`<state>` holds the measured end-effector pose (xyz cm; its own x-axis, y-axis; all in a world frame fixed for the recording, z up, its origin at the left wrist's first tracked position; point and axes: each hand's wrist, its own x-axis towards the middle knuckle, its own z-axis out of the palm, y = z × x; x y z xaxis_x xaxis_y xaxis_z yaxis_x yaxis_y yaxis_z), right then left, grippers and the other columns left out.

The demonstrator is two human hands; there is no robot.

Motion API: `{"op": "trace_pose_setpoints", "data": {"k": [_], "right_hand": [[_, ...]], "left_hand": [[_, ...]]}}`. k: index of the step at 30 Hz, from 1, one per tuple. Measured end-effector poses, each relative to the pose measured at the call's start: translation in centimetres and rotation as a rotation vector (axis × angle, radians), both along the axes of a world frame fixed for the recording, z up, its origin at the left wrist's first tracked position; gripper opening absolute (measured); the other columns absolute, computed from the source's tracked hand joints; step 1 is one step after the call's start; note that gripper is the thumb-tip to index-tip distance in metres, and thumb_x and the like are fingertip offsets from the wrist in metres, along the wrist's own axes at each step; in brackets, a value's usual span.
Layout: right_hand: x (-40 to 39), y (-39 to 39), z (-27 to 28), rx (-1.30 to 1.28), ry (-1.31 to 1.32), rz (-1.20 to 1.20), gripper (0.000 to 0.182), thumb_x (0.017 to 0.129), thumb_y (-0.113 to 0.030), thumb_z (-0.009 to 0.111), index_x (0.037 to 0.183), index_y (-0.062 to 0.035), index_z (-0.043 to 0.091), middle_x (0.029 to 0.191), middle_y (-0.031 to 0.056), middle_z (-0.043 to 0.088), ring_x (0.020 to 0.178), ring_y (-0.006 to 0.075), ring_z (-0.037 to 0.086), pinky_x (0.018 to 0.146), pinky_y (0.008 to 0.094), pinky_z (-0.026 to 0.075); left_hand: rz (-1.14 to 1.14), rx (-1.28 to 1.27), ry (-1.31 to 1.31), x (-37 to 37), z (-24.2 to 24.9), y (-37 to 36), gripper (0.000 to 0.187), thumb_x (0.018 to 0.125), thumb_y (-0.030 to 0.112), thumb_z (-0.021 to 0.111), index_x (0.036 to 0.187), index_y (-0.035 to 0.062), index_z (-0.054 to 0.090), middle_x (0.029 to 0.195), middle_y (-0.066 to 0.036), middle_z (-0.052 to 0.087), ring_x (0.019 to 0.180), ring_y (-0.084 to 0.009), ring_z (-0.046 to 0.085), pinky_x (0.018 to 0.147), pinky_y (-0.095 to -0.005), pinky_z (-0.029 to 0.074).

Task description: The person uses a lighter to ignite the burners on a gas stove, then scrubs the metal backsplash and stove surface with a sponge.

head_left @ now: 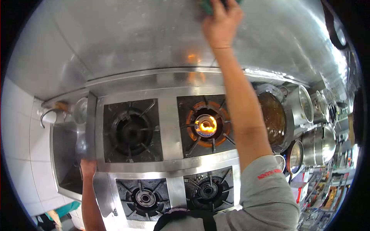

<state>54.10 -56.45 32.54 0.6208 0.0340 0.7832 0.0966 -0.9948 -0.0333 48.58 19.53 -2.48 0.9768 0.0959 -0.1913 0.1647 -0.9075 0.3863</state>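
My right hand (222,24) reaches up to the steel wall (150,34) and is closed on a green scrubbing pad (208,7), partly cut off by the top edge of the view. Low on the left, my left hand (88,168) is closed at the edge of the steel divider (91,127) beside the sink; what it grips, if anything, is hidden. Below my right arm, the stove (169,127) has a lit burner (206,125) with orange flame. The back left burner (132,131) shows no flame.
Two front burners (145,198) sit nearer my body. A large pan of brown liquid (273,117) stands right of my forearm, with steel pots (300,104) beyond it. At the left are a sink (65,154) and a faucet (43,116).
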Motion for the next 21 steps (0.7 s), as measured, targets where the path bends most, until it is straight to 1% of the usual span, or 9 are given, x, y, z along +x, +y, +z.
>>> {"op": "trace_pose_setpoints", "data": {"k": [2,3,6,8,9,13,14,19,21], "right_hand": [[1.4,-1.6,-3.3,-0.022,-0.436,-0.099,0.064,0.085,-0.004,0.073,0.148,-0.0115,0.063,0.155,0.0311,0.041,0.134,0.0465,0.049,0.119,0.053,0.037],[0.7,-1.3,-5.3,0.202,-0.57,-0.09,0.05,0.084,0.006,0.066,0.129,-0.0138,0.076,0.142,0.024,0.052,0.126,0.0407,0.054,0.111,0.048,0.044],[-3.5,-4.1,-14.9,0.27,-0.345,-0.474,0.044,0.086,0.002,0.069,0.128,-0.0087,0.075,0.13,0.0251,0.059,0.121,0.042,0.054,0.104,0.0489,0.047],[-4.5,-3.1,-21.5,0.311,-0.112,-0.64,0.036,0.088,-0.003,0.071,0.123,-0.0056,0.076,0.123,0.0219,0.064,0.119,0.0408,0.056,0.104,0.0507,0.047],[-4.2,-1.5,-23.2,0.322,-0.096,-0.626,0.036,0.088,-0.003,0.071,0.123,-0.0056,0.076,0.123,0.0219,0.064,0.119,0.0408,0.056,0.104,0.0507,0.047],[0.9,12.0,-26.1,0.282,-0.158,-0.383,0.025,0.089,-0.007,0.071,0.111,-0.0067,0.081,0.117,0.0137,0.07,0.115,0.0374,0.059,0.1,0.0508,0.048],[2.3,15.4,-25.5,0.31,-0.102,-0.295,0.025,0.088,-0.006,0.071,0.111,-0.0067,0.081,0.116,0.013,0.071,0.114,0.0369,0.059,0.1,0.0501,0.048],[8.6,30.9,-20.6,0.497,0.013,0.127,0.035,0.082,0.002,0.068,0.113,-0.009,0.08,0.113,0.0121,0.071,0.109,0.0382,0.061,0.098,0.0495,0.051],[10.8,37.0,-17.3,0.505,-0.143,0.338,0.042,0.081,0.005,0.066,0.117,-0.0124,0.079,0.113,0.0136,0.07,0.109,0.0392,0.061,0.096,0.0501,0.051]], "left_hand": [[-0.143,0.129,-0.123,-0.3,-0.6,0.1,0.029,0.078,0.016,0.063,0.092,-0.009,0.067,0.1,-0.036,0.068,0.103,-0.0539,0.067,0.086,-0.0586,0.052],[-0.122,0.127,-0.109,-0.3,-0.6,0.2,0.029,0.078,0.016,0.063,0.092,-0.009,0.067,0.1,-0.036,0.068,0.103,-0.0539,0.067,0.086,-0.0586,0.052],[-0.184,0.156,0.053,0.2,0.0,-0.4,0.03,0.077,0.016,0.065,0.092,-0.009,0.068,0.103,-0.036,0.069,0.103,-0.0543,0.066,0.084,-0.0574,0.054],[-0.292,0.122,-0.079,-0.4,0.9,-1.0,0.031,0.076,0.016,0.066,0.093,-0.0101,0.069,0.102,-0.036,0.07,0.102,-0.0538,0.067,0.085,-0.056,0.055],[-0.171,0.07,-0.082,-0.8,2.0,-2.5,0.031,0.077,0.016,0.066,0.094,-0.0097,0.07,0.102,-0.036,0.07,0.102,-0.0535,0.068,0.086,-0.0554,0.055],[0.048,0.029,0.026,-1.7,5.7,-5.2,0.035,0.079,0.015,0.065,0.104,-0.0081,0.072,0.105,-0.034,0.072,0.106,-0.053,0.068,0.092,-0.0538,0.055],[0.115,-0.021,0.059,-1.9,8.4,-7.4,0.037,0.079,0.015,0.065,0.108,-0.0068,0.072,0.108,-0.034,0.072,0.108,-0.0527,0.067,0.094,-0.0539,0.055],[0.059,-0.099,0.026,-1.5,7.7,-6.7,0.04,0.081,0.018,0.063,0.117,0.002,0.075,0.108,-0.032,0.072,0.109,-0.0511,0.068,0.098,-0.0544,0.055],[0.044,-0.093,0.046,-1.4,7.2,-6.2,0.041,0.082,0.018,0.062,0.117,0.0015,0.074,0.108,-0.032,0.073,0.108,-0.0511,0.068,0.099,-0.054,0.055]]}}
